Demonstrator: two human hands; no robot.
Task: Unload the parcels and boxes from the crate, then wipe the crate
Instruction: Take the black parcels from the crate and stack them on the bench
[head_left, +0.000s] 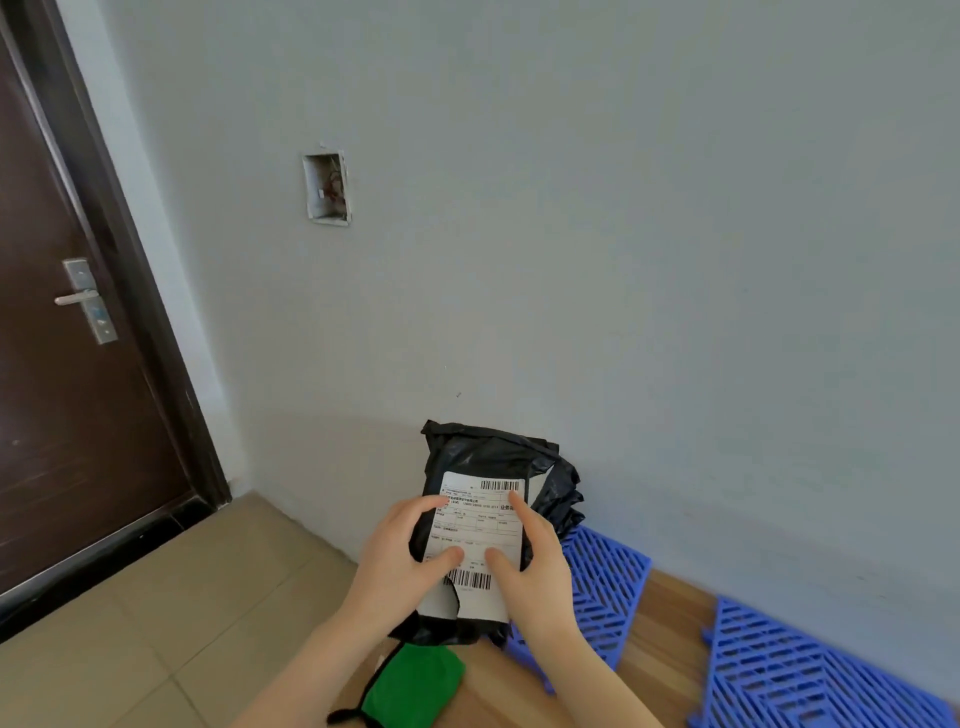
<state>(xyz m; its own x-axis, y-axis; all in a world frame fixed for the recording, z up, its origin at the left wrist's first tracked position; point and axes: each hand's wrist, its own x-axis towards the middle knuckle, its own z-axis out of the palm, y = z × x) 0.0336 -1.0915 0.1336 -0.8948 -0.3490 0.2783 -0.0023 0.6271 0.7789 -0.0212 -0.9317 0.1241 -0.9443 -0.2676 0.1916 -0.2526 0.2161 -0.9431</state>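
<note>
holding the black parcel (488, 467) up above the blue crate (605, 582), left hand (400, 561) and right hand (535, 561) clasp its sides; soft, slick, likely light: grip edges.

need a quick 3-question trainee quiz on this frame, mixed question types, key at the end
1. True or false: only the right hand holds the black parcel, and the left hand hangs free.
2. What colour is the slatted plastic piece just right of the parcel? A) red B) blue C) yellow
3. Fill in: the parcel's white label faces the ___.
Key: 1. False, both hands hold the parcel. 2. B. 3. camera.
</note>
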